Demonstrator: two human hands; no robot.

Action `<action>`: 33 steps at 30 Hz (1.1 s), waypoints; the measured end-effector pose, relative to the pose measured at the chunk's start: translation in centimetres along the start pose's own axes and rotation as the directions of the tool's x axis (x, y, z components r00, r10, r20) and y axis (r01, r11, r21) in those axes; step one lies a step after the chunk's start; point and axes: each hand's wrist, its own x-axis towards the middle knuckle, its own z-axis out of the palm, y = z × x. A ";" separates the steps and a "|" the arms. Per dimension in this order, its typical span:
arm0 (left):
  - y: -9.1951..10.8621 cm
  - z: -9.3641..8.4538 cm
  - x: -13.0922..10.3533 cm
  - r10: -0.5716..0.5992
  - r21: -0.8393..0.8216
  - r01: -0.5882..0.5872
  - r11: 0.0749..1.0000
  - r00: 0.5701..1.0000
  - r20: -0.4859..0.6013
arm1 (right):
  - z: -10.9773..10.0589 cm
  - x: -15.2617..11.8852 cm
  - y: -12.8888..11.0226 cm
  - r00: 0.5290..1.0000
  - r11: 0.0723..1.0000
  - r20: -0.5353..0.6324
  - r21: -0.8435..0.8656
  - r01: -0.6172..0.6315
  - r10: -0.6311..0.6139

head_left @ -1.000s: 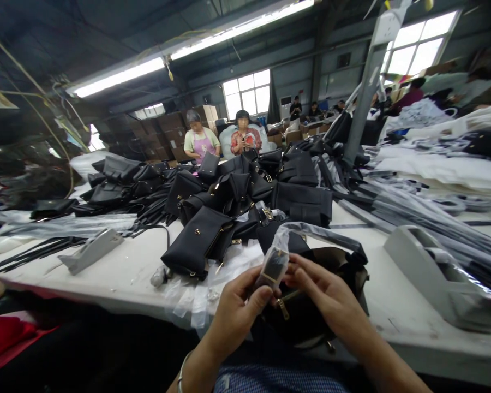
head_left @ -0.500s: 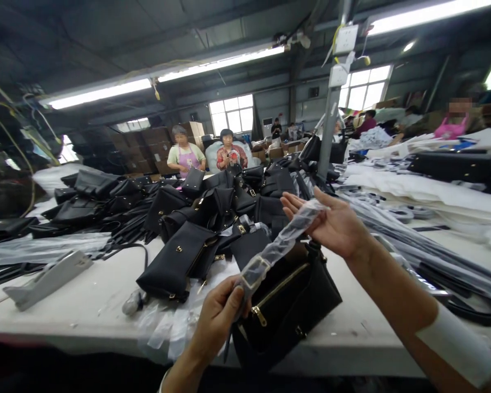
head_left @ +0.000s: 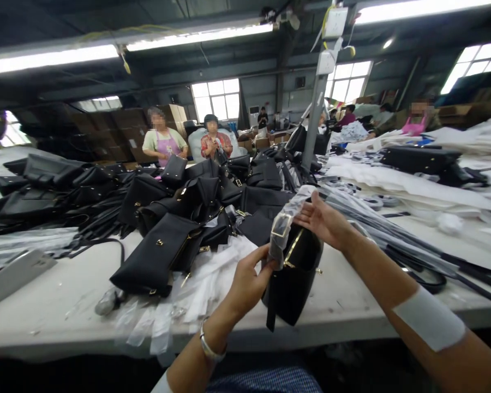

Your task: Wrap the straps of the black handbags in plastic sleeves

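Observation:
My left hand (head_left: 251, 278) pinches the lower end of a bag strap (head_left: 285, 221), which is wrapped in clear plastic and carries a gold rectangular buckle. Stretched out under the strap's upper part are the fingers of my right hand (head_left: 329, 221), thumb raised and not closed round it. Below both hands a black handbag (head_left: 297, 297) with a gold zip stands at the table's front edge, partly hidden by the strap and my left hand. Left of it another black bag (head_left: 155, 256) with a gold clasp lies on the table.
Black bags (head_left: 59, 172) are heaped across the white table (head_left: 77, 305). Loose clear plastic sleeves (head_left: 163, 322) lie near the front edge. Wrapped straps (head_left: 376, 229) run along the right, beside a metal post (head_left: 314, 109). Co-workers stand or sit beyond the heap.
The strap has swung from a slant to a steeper position, and my left hand has moved up and right. The handbag below has turned more upright. The whole view has shifted right.

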 end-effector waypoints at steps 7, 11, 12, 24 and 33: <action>-0.1 -0.3 2.6 0.039 0.021 -0.040 0.999 0.999 0.037 | -0.8 -9.1 3.2 0.938 0.473 0.182 -0.825 0.309 -0.296; -1.4 -1.1 0.0 0.078 0.026 -0.077 0.997 0.996 -0.040 | -0.1 -12.3 5.5 0.835 0.283 0.167 -0.891 0.356 -0.524; -2.1 -1.8 -0.8 0.056 0.027 -0.053 0.998 0.994 -0.091 | 0.0 -12.9 6.1 0.822 0.272 0.155 -0.896 0.350 -0.548; -13.4 -10.1 -0.2 -0.265 0.719 0.366 0.590 0.930 -0.256 | 1.4 -14.4 12.7 0.914 0.509 0.224 -0.773 0.378 -0.339; -13.0 -9.9 0.8 -0.315 0.764 0.395 0.510 0.912 -0.262 | 0.4 -15.3 14.5 0.921 0.546 0.235 -0.749 0.375 -0.310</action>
